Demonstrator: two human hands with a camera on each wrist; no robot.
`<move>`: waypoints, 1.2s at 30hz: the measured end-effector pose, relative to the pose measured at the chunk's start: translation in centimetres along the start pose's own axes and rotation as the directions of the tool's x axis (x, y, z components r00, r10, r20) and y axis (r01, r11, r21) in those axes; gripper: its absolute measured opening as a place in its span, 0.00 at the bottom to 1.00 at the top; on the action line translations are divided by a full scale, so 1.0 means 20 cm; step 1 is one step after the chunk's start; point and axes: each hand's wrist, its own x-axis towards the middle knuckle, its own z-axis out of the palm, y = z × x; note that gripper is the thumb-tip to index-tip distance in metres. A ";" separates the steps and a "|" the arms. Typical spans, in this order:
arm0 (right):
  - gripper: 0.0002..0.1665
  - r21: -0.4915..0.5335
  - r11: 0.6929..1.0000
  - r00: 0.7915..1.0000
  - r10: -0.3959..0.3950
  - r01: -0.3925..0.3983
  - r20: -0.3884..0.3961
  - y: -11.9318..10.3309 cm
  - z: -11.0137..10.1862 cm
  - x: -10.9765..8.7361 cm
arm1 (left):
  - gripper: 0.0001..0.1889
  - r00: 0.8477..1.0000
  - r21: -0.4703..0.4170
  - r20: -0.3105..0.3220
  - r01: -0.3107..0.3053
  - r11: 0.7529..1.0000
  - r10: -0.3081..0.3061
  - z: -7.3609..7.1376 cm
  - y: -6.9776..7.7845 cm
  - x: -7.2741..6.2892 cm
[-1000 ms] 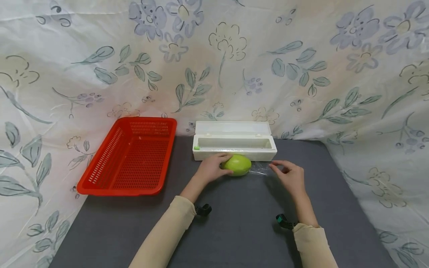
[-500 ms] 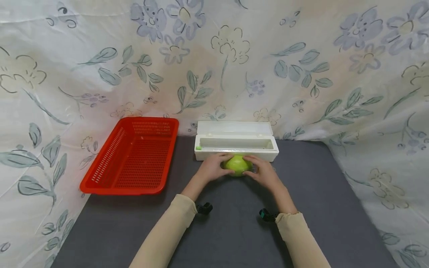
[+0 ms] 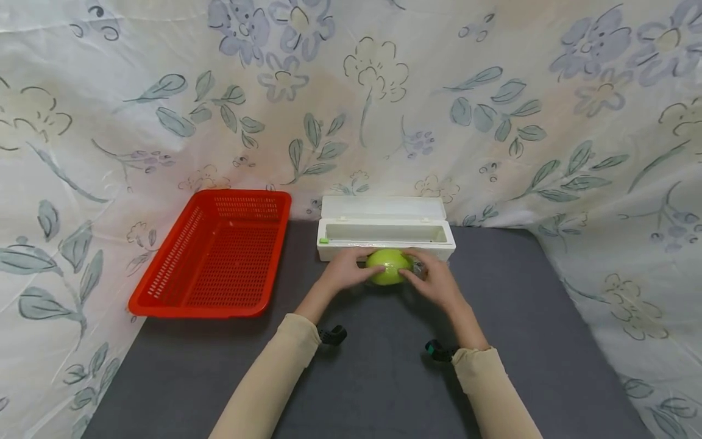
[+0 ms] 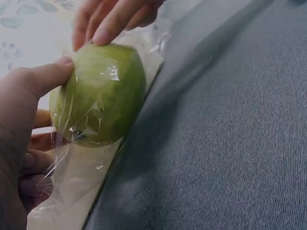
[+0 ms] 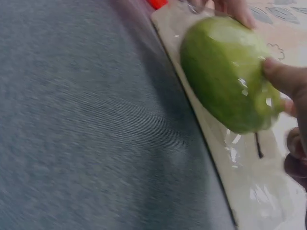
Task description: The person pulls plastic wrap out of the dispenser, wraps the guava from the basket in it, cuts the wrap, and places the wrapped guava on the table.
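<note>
A smooth oval green fruit (image 3: pixel 389 267), shaped like a mango, is covered in clear plastic wrap (image 4: pixel 81 167) that shines over its skin. My left hand (image 3: pixel 348 268) grips one end, its thumb on the near side and fingers behind. From the other end my right hand (image 3: pixel 433 275) holds it the same way, thumb tip on the wrapped skin in the right wrist view. Loose film hangs past both ends of the fruit in the wrist views. Right behind the fruit stands a long white wrap dispenser box (image 3: pixel 384 235) with its lid raised.
A red plastic basket (image 3: pixel 211 308) with slotted sides stands on the left of the dark grey tabletop (image 3: pixel 384 378). Flowered cloth (image 3: pixel 378 110) hangs behind and at the sides. A small green slider (image 3: pixel 323 241) sits at the box's left end.
My right hand let go of the film at the right and moved left onto the fruit. Both thumbs now lie further over the fruit's near side, which has turned slightly. The left hand stayed on it.
</note>
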 end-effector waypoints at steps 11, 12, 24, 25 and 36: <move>0.12 -0.174 0.959 0.901 -0.272 0.224 -0.338 -0.05 0.07 -0.01 | 0.32 0.995 -0.042 -0.027 0.093 0.995 -0.095 -0.01 0.03 0.01; 0.12 -0.193 0.953 0.891 -0.291 0.235 -0.348 -0.05 0.07 -0.01 | 0.32 0.994 -0.039 -0.024 0.101 0.994 -0.102 -0.01 0.03 0.02; 0.27 -0.261 0.922 0.928 -0.334 0.286 -0.167 -0.01 0.06 -0.04 | 0.32 0.995 -0.029 0.004 0.104 0.994 -0.103 -0.04 0.04 0.04; 0.32 -0.257 0.924 0.932 -0.328 0.284 -0.153 0.00 0.06 -0.04 | 0.31 0.994 -0.032 0.007 0.105 0.994 -0.105 -0.04 0.04 0.04; 0.43 -0.277 0.915 0.939 -0.331 0.294 -0.094 0.02 0.08 -0.03 | 0.32 0.991 -0.008 -0.017 0.130 0.991 -0.131 -0.10 0.09 0.05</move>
